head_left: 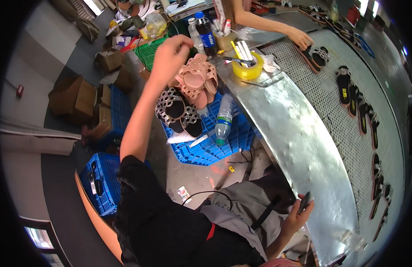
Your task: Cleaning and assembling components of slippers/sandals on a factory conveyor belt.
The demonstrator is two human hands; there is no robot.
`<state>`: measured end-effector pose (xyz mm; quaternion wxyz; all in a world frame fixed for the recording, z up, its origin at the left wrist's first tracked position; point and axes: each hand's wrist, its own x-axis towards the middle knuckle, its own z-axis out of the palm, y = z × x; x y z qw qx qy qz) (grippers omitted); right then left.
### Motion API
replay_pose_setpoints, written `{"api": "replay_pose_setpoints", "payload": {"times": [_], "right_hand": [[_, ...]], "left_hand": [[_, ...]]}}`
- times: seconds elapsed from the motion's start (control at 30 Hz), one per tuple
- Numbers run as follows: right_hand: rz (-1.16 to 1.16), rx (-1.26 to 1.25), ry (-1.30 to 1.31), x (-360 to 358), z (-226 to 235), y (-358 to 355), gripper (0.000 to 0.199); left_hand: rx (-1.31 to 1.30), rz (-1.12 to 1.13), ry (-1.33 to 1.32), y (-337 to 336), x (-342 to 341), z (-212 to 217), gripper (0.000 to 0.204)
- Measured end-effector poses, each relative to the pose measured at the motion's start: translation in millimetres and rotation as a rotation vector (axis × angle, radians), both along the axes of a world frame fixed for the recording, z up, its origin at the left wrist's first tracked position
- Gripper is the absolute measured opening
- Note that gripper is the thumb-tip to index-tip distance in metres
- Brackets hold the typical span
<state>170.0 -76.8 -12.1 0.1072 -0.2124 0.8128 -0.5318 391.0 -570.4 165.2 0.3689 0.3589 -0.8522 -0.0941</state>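
Observation:
My left hand (171,55) is raised at the end of my outstretched arm, its fingers loosely bent with nothing visible in them. Just beyond and below it lie several pink sandals with cut-out straps (196,78), piled on an upturned blue plastic crate (206,153). Black sandals with glittering ring-patterned straps (174,108) lie beside them, nearer to me. My right hand (298,216), low at the bench edge, is closed around a small dark object (305,201) whose kind I cannot make out. A clear plastic bottle with a green cap (224,119) lies on the crate.
A metal-topped bench (299,129) runs along my right, holding yellow tape (248,66) with pens inside. Beyond it, a mesh conveyor (335,111) carries several dark sandals (344,86). A co-worker's hand (299,38) touches a sandal there. A dark drink bottle (205,35) stands behind.

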Motion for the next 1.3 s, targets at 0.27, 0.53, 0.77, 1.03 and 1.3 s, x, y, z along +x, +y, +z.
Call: {"api": "replay_pose_setpoints", "payload": {"times": [0.27,0.53,0.77,1.03,1.3], "right_hand": [[0.352,0.031,0.068,-22,21,-118,0.028],[0.278,-0.033,0.129,-36,2,-145,0.025],[0.210,-0.154,0.009,-41,8,-147,0.026],[0.574,-0.233,0.360,-42,37,-293,0.044],[0.827,0.249,0.677,-41,34,-435,0.039]], "left_hand": [[0.146,0.102,0.004,-200,22,-69,0.045],[0.365,0.134,0.303,-300,-33,-85,0.080],[0.099,0.310,0.337,-263,1,-62,0.068],[0.126,0.009,0.514,-155,42,31,0.060],[0.317,-0.169,0.515,-27,44,54,0.055]]}}
